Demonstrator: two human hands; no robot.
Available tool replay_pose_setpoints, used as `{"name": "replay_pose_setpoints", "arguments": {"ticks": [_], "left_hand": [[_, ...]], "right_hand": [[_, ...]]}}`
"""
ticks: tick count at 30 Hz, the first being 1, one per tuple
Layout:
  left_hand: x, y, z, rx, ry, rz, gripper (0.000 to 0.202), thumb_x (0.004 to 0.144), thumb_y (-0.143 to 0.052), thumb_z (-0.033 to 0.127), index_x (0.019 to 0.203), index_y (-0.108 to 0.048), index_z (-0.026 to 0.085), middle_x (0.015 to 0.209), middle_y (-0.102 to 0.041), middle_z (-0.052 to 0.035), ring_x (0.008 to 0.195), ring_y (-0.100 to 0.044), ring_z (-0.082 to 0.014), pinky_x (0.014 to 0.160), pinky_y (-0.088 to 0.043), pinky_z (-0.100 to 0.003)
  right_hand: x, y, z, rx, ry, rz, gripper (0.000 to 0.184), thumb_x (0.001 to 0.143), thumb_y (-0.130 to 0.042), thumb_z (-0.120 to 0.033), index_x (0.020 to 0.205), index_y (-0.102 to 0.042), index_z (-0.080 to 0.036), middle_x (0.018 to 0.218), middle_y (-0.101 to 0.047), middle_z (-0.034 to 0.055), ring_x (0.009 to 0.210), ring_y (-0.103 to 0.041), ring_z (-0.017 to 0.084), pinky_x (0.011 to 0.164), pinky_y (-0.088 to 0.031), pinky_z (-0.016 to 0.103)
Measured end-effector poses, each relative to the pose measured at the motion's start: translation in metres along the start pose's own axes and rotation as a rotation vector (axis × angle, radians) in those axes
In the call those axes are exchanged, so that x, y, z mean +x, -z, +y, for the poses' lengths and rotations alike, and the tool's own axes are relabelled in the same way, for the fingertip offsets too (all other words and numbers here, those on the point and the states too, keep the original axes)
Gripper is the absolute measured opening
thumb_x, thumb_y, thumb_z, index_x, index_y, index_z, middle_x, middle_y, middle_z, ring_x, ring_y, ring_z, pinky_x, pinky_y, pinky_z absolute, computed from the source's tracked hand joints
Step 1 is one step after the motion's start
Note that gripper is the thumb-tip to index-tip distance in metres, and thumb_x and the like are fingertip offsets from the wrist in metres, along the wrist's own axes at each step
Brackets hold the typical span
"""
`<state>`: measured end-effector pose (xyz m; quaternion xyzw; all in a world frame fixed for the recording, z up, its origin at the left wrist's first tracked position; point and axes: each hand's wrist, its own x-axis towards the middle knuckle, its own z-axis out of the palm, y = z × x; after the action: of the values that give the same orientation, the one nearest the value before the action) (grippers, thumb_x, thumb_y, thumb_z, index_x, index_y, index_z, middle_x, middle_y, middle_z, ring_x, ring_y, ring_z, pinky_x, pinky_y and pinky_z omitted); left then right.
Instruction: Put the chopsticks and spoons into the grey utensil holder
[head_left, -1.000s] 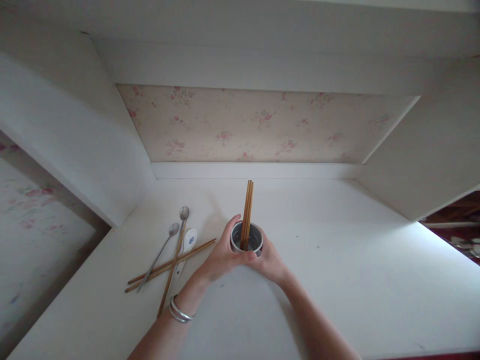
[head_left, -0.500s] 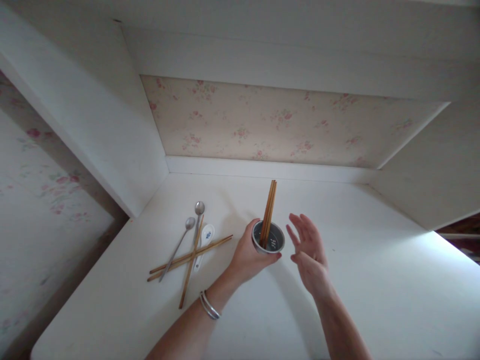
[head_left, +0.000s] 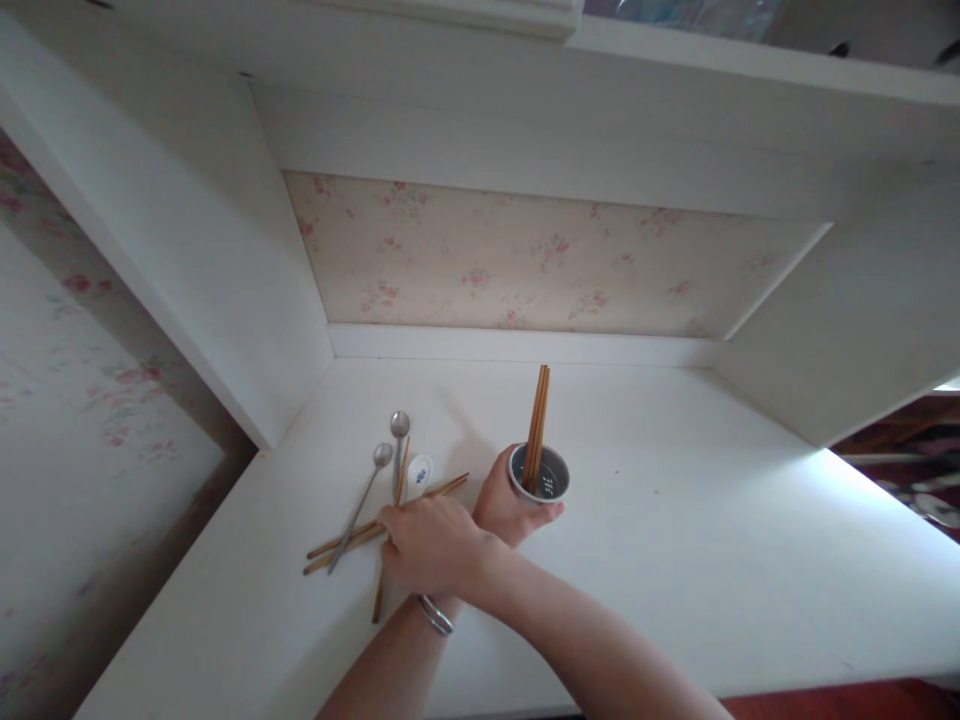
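Note:
My left hand [head_left: 504, 500] is wrapped around a metal utensil cup [head_left: 568, 482] with holes in its bottom. Several wooden chopsticks [head_left: 537, 425] stand in the cup, leaning on its inner wall. Crossing over my left forearm, my right hand [head_left: 435, 545] is at the pile on the left, its fingers closed around a wooden chopstick [head_left: 379, 597] that points toward me. Two more chopsticks [head_left: 322, 558] lie crosswise under it. A white ceramic spoon [head_left: 420, 472] is partly hidden by my right hand. Two long-handled metal spoons [head_left: 382, 456] lie beside it.
Everything rests on a white desk [head_left: 720, 530]. A white side panel [head_left: 157, 240] rises at the left, another [head_left: 817, 320] at the right. Flowered wallpaper [head_left: 480, 250] covers the back, below an overhanging white shelf [head_left: 450, 110].
My right hand has moved left from beside the cup, across my left forearm, to the chopsticks on the desk. My left hand still holds the cup in nearly the same place.

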<state>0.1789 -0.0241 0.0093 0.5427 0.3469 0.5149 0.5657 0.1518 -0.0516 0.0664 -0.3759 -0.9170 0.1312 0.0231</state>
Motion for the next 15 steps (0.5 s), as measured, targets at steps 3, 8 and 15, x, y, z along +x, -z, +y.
{"name": "replay_pose_setpoints", "arguments": {"ticks": [3,8,15], "left_hand": [[0.001,0.001,0.003,0.053,-0.034,-0.021,0.065,0.064,-0.081,0.023,0.119,-0.047,0.019,0.11,-0.063,-0.0085,0.096,-0.06,-0.0197,0.09,-0.047,-0.035],[0.0,0.001,0.003,0.06,-0.018,-0.013,0.068,0.063,-0.081,0.021,0.121,-0.044,0.019,0.112,-0.062,-0.0093,0.099,-0.06,-0.0202,0.092,-0.046,-0.035],[0.0,0.001,0.005,0.032,-0.031,-0.021,0.065,0.064,-0.079,0.019,0.12,-0.046,0.02,0.11,-0.063,-0.0071,0.097,-0.061,-0.0184,0.09,-0.047,-0.033]], "right_hand": [[0.016,-0.012,-0.006,-0.041,-0.014,-0.038,0.021,0.082,-0.051,-0.025,0.094,-0.062,-0.012,0.082,-0.072,0.0176,0.073,-0.072,0.033,0.054,-0.057,0.042],[0.029,-0.019,-0.008,-0.02,-0.072,-0.042,0.021,0.078,-0.055,-0.022,0.094,-0.062,-0.012,0.082,-0.072,0.0184,0.076,-0.072,0.033,0.056,-0.058,0.044],[0.017,-0.004,-0.008,0.141,-0.189,0.107,0.037,0.079,-0.052,-0.018,0.116,-0.057,-0.016,0.08,-0.072,0.0145,0.073,-0.072,0.032,0.057,-0.058,0.039]]}}
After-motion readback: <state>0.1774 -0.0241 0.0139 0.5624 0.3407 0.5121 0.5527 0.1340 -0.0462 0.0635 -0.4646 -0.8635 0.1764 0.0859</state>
